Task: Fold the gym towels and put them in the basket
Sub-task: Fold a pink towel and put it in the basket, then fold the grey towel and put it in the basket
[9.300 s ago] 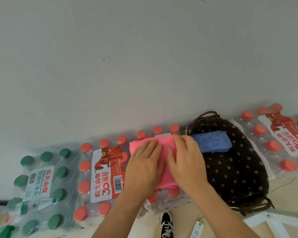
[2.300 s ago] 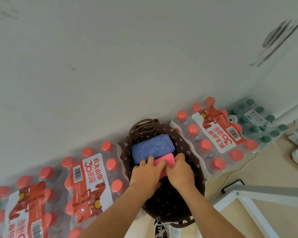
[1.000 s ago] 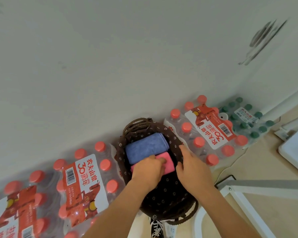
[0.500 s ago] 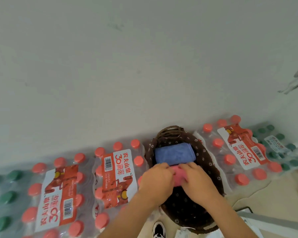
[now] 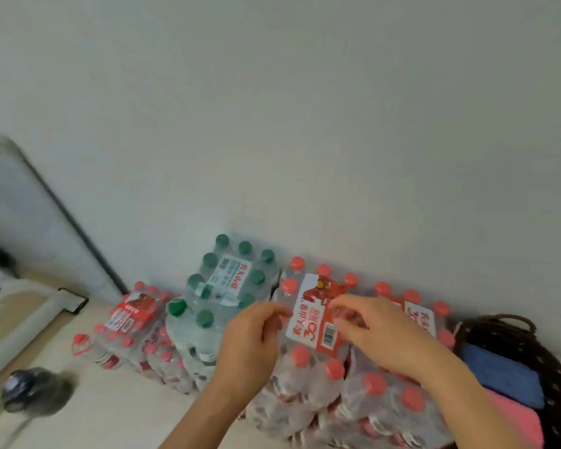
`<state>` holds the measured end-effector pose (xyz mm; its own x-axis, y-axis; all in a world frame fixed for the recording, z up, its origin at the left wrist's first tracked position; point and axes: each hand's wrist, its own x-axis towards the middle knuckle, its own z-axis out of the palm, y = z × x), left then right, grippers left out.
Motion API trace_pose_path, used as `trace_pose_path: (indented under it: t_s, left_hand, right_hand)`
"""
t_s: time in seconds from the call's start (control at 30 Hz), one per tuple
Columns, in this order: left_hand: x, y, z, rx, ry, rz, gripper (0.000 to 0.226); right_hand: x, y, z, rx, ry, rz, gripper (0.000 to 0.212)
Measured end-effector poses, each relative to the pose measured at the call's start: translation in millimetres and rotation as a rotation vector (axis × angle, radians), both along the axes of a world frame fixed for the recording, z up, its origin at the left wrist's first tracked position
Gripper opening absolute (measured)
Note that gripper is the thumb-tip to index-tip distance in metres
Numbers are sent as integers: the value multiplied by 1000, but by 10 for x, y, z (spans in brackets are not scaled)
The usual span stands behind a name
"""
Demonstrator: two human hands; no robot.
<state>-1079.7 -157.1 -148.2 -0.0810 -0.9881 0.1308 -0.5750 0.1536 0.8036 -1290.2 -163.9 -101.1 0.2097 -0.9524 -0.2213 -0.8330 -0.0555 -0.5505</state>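
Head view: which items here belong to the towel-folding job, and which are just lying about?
Job:
basket
blue towel, in the basket
pink towel, in the basket
left hand and right hand, both holding nothing

Lying about:
red-cap bottle pack, under the hands
green-cap bottle pack
dark blurred object on the floor

- Two hands, mid-frame: left hand (image 5: 253, 338), right hand (image 5: 379, 335).
- One dark basket (image 5: 515, 335), right edge.
- Two towels inside it: blue towel (image 5: 502, 375), pink towel (image 5: 522, 422).
- One green-capped bottle pack (image 5: 230, 283), left of centre.
- Three red-capped bottle packs (image 5: 318, 322) countable; blur hides any others.
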Motion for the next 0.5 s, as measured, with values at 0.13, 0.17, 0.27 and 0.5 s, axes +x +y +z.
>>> trace_pose_path:
  t_s: [0.13, 0.17, 0.27, 0.5]
  left_hand:
    - [1078, 266, 68, -22, -11, 217, 38]
    - [1340, 346, 85, -14, -10, 280, 37]
    - [2083, 611, 138, -19, -13, 462, 30]
    - [3291, 1126, 179, 14, 132, 896, 26]
  right_hand:
    - [1149, -173, 122, 40, -75, 188, 18]
    - [1450, -205, 122, 44, -90, 235, 18]
    - [2349, -265, 100, 59, -157, 380, 19]
    - [4076, -261, -158, 156, -348, 585, 23]
